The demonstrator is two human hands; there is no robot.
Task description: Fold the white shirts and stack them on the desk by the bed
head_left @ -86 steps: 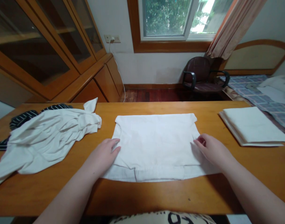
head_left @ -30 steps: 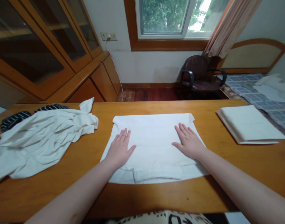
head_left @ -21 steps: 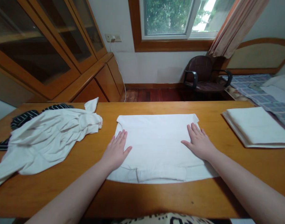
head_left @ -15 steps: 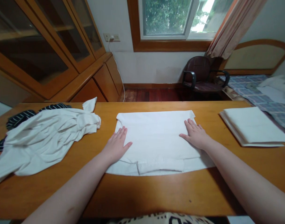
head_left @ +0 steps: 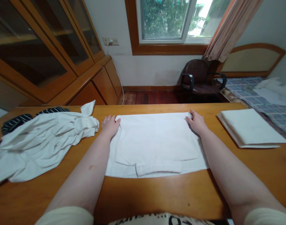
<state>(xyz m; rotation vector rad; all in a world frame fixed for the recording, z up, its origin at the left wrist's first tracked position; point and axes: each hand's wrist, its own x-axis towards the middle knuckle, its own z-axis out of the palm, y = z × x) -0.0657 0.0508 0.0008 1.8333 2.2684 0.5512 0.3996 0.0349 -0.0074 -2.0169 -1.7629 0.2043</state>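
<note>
A white shirt lies folded flat on the wooden table in front of me, its long straight edge away from me. A folded strip like a collar shows along its near side. At the far left corner, my left hand rests with its thumb on the cloth and its fingers spread over the table beside it. Around the far right corner, my right hand is bent with thumb and forefinger on the cloth. What its fingertips do under the edge is hidden.
A rumpled white garment lies at the left, over dark striped cloth. Folded white cloth sits at the right. Beyond the table stand a wooden cabinet, an office chair and a bed.
Both hands have slid from the top of the shirt to its far corners, the left one outward and away, the right one slightly away. The shirt still lies flat.
</note>
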